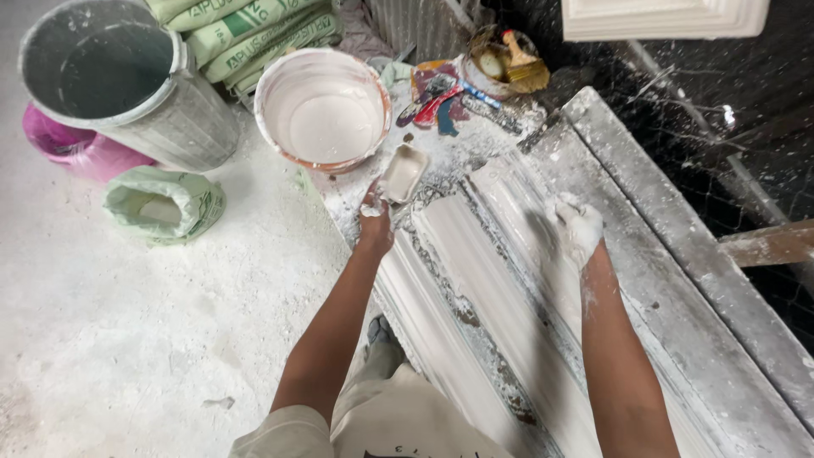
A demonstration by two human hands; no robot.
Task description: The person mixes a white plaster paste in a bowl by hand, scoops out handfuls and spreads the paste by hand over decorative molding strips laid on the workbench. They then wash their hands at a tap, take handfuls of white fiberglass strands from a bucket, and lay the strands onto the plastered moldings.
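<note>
The long white moulding form (500, 280) lay along the bench, running from near the person's body out past both hands, its grooves coated in wet white plaster. The right hand (579, 229) lay on it, palm down and fingers spread flat, thickly caked in plaster and gripping nothing. The left hand (374, 222) sat at the form's left edge, its fingers closed around the near end of a small rectangular scoop (404, 173) that pointed away from the hand toward the plaster bucket (323, 110) just beyond it.

To do this step well, I judged that the flat hand ought to follow the grooves lengthwise with even pressure — so the coat stayed thin and free of ridges — while the scoop was kept level so that nothing dripped on the bench edge.

Beyond the bucket lay a few plaster-smeared hand tools (441, 102) and a bowl with a brush (509, 64). Far left of the left hand stood 1 grey drum (127, 85), a pink tub (72, 148) half hidden behind it, a rolled-open green sack (164, 203) and stacked sacks (254, 34).

Whether the scoop held any plaster could not be told, and its grip was partly masked by the hand. The form's near end was cut off by the frame, and the right fingertips blurred into the white surface.
</note>
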